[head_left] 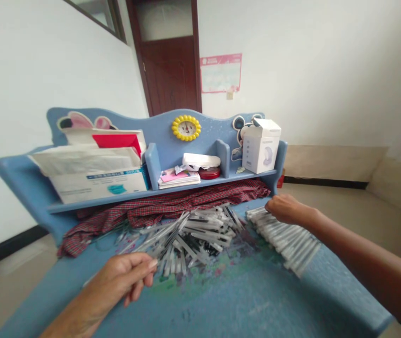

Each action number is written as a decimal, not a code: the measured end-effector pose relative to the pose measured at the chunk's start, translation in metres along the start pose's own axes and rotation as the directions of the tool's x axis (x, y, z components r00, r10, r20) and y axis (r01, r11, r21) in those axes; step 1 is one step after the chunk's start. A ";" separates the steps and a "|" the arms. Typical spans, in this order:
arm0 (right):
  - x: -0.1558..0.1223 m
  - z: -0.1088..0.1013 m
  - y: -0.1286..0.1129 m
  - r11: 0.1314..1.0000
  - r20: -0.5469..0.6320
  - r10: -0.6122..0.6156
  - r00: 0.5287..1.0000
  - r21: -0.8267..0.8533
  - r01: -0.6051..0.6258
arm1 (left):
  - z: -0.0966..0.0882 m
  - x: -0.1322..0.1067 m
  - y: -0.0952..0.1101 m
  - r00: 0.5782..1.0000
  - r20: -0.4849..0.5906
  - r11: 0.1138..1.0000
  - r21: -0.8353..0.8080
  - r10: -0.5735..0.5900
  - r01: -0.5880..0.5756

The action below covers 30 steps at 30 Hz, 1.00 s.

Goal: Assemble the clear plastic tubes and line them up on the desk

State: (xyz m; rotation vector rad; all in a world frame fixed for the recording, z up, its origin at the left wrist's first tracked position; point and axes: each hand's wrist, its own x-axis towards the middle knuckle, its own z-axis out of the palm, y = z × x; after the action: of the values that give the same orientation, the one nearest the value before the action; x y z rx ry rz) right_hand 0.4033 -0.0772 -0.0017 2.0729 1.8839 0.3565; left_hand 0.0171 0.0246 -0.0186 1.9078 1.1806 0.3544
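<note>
A loose pile of clear pens (200, 234) with dark and pale parts lies crosswise in the middle of the blue desk (242, 300). My left hand (130, 277) is at the pile's near left edge, thumb and index finger pressed together; what is between them, if anything, I cannot make out. On the right, a row of similar clear pens (288, 241) lies side by side. My right hand (287, 209) is closed over the far end of this row, its fingers curled and mostly hidden, so its contents do not show.
Checkered cloth (165, 204) is bunched behind the pile under the desk's shelf (218, 179). On that shelf stand a mask box (98, 185), papers (179, 179), a red round tin (209, 173) and a white box (261, 148). A yellow flower-shaped clock (186, 128) is on the backboard.
</note>
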 end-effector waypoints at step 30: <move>-0.011 -0.060 -0.107 0.910 -0.110 -0.343 0.933 0.207 0.358 | 0.001 -0.007 -0.003 0.998 -0.031 0.986 -0.160 0.046 -0.050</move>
State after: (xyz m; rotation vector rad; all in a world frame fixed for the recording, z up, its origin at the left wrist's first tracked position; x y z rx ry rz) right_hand 0.2806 -0.0757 0.0117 1.8126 2.3835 0.1345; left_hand 0.0122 0.0184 -0.0200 1.7989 1.0909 0.4881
